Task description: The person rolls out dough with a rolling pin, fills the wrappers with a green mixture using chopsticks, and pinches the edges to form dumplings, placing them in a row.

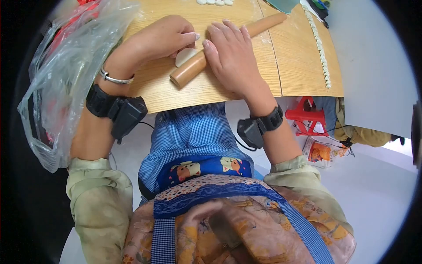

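A wooden rolling pin (191, 70) lies slantwise on the wooden table, its near end at the lower left. My right hand (231, 55) rests on top of the pin with the palm down and the fingers extended. A round, flat white dough piece (185, 57) lies beside the pin, partly under its left part. My left hand (173, 37) is at the upper left of the dough, with fingers curled and the fingertips pinched at the dough's edge. Part of that edge is hidden by the fingers.
Small white dough pieces (214, 2) sit at the table's far edge. A long row of small white pieces (320, 46) runs down the right. A clear plastic bag (79, 66) covers the left side. A red stool (310, 116) stands below the table at the right.
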The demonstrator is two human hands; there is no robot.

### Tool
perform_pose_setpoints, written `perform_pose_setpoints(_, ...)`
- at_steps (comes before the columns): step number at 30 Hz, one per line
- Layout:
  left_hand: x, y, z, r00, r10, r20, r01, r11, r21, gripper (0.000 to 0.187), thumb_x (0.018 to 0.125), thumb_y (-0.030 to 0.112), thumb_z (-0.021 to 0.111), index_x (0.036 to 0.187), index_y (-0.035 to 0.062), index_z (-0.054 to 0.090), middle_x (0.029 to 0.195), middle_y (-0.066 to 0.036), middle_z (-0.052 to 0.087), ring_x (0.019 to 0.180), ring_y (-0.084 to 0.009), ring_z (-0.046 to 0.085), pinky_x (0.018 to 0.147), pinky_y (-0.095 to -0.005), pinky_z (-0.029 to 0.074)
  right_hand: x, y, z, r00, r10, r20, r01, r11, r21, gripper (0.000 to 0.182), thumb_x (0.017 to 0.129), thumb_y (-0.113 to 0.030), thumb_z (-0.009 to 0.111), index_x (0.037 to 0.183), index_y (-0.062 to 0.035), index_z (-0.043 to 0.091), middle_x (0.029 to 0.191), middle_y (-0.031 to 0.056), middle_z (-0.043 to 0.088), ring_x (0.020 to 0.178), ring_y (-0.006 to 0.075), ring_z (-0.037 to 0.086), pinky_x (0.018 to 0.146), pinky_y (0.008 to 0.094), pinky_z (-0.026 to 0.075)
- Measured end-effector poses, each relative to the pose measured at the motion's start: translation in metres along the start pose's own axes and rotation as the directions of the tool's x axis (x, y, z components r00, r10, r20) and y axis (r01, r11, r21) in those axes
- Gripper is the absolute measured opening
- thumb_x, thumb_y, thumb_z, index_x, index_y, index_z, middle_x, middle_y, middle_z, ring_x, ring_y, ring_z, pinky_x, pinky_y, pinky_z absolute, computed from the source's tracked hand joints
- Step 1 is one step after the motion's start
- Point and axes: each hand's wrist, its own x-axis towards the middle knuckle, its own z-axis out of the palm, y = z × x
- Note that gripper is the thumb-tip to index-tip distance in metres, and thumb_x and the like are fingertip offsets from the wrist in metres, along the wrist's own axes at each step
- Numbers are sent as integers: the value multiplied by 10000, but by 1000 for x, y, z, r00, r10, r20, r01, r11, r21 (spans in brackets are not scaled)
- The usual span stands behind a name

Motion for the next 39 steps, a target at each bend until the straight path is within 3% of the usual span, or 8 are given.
perform_pose_setpoints(8,3,-7,-1,994,104,-18,-103,992,70,296,943,209,542,856,-60,629,661,-62,594,590,-113,545,546,-283,437,28,0,15,1000,-11,24,12,1000,-22,438,976,-315,474,1244,18,572,1295,209,582,1297,381,472,1129,547,295)
perform_pose_setpoints(11,0,0,-1,998,18,55,-20,999,31,226,888,168,601,863,-53,637,686,-61,609,622,-107,550,568,-280,447,3,0,1,1000,5,14,-5,1000,17,446,979,-307,470,1269,19,560,1330,212,561,1323,384,448,1139,548,279)
perform_pose_setpoints(13,-1,-3,0,988,144,62,-148,987,60,160,817,115,656,859,-39,644,703,-56,624,644,-107,552,587,-282,453,-17,0,-7,999,37,8,-37,999,25,478,980,-311,472,1325,15,526,1400,219,503,1368,398,394,1155,547,254)
perform_pose_setpoints(17,-1,0,0,994,99,50,-104,990,97,132,769,78,675,846,-25,641,708,-48,625,669,-109,558,607,-280,460,-42,-2,-23,995,78,63,-80,996,35,522,981,-323,477,1383,11,474,1451,227,443,1399,414,343,1167,548,232)
perform_pose_setpoints(23,-5,2,-3,995,68,69,-71,997,42,114,776,73,654,837,-20,630,709,-47,609,693,-118,564,644,-273,462,-50,-2,-26,993,94,76,-98,994,50,551,980,-329,477,1411,12,437,1456,231,424,1403,424,326,1172,553,227)
perform_pose_setpoints(26,-6,0,2,986,163,-22,-162,986,36,123,778,76,659,844,-25,632,718,-40,616,700,-112,560,651,-268,460,-50,-3,-24,992,97,75,-101,993,57,552,980,-333,474,1408,13,440,1452,228,426,1406,421,320,1172,553,230)
perform_pose_setpoints(32,-5,1,2,992,76,100,-72,996,-44,146,800,99,675,861,-30,645,720,-37,619,673,-98,552,619,-259,459,-49,-3,-24,992,100,81,-104,994,39,550,987,-345,454,1406,12,442,1451,222,428,1408,417,320,1170,555,229)
perform_pose_setpoints(39,-2,6,-1,998,40,47,-42,999,29,296,964,226,528,854,-22,645,662,-55,569,568,-119,517,524,-285,434,-21,0,-11,999,13,29,-13,1000,-1,478,991,-341,450,1305,7,536,1362,203,523,1373,382,390,1153,573,240)
